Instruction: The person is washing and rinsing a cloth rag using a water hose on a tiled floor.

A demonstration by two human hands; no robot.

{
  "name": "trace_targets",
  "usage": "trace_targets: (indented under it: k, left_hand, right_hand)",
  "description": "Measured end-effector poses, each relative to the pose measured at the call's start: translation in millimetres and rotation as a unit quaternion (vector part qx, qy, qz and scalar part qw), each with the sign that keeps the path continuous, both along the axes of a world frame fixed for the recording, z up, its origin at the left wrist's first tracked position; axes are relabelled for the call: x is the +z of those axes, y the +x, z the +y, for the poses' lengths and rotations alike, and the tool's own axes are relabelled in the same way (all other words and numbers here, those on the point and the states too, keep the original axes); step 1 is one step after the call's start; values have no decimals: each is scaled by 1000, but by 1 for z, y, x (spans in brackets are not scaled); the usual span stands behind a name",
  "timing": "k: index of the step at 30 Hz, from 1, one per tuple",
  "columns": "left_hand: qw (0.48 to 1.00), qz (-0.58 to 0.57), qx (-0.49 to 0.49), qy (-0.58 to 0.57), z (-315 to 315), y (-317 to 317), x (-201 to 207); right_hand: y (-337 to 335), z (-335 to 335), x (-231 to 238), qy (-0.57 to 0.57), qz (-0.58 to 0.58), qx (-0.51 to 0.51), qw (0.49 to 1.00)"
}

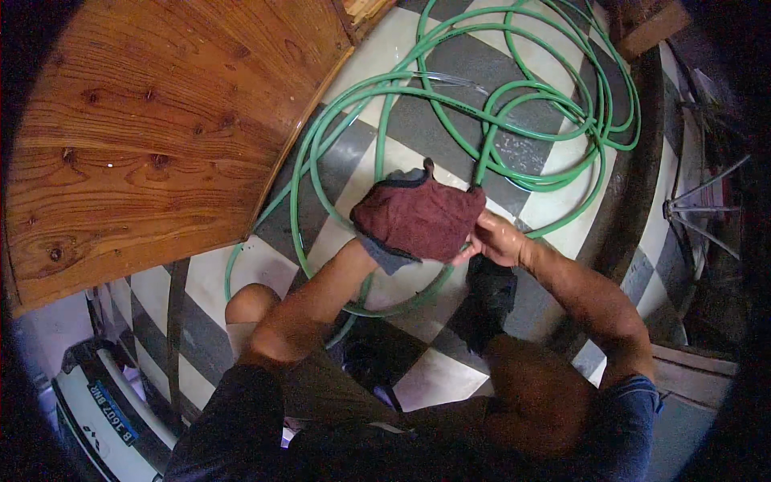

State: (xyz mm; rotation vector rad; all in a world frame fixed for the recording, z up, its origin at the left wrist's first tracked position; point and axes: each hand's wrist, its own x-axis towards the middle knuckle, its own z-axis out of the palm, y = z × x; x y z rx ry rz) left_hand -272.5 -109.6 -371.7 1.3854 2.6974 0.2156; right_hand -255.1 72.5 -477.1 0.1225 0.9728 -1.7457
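Observation:
A maroon cloth (422, 217) with a grey-blue underside (389, 255) covers my left hand in the middle of the view. My left forearm (317, 297) runs up into it, and the fingers are hidden beneath the fabric. At the cloth's right edge is my right hand (499, 239), wet-looking, its fingers curled against the fabric. A green hose (484, 153) reaches the cloth's upper right corner; whether it continues inside is hidden. More of the hose lies in loose loops around and beyond my hands.
Black-and-white checkered tiles (446, 373) with wet patches form the floor. A wooden panel (161, 153) fills the upper left. A dark raised edge (622, 217) runs along the right, near thin metal legs (707, 209). A white vehicle's end (112, 418) shows at lower left.

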Motion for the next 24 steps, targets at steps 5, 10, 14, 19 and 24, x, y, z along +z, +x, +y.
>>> trace_targets:
  k: [5,10,14,19,24]
  left_hand:
    - [604,-588,306,442,-43,21,-93]
    - [590,-482,397,512,-100,-21,-140]
    - [724,-332,468,383,-121,-114,-145]
    - [908,0,416,53,-155,-175,-215]
    - [920,0,385,79,-178,-189,-225]
  right_hand:
    - [-12,0,7,138,210,56,966]
    - [-56,52,48,137,116,-140,974]
    - [-50,75,57,108,113,-208,966]
    - [-34,106,19,133,82,-220,963]
    - [-6,124,7,198,51,-259,944]
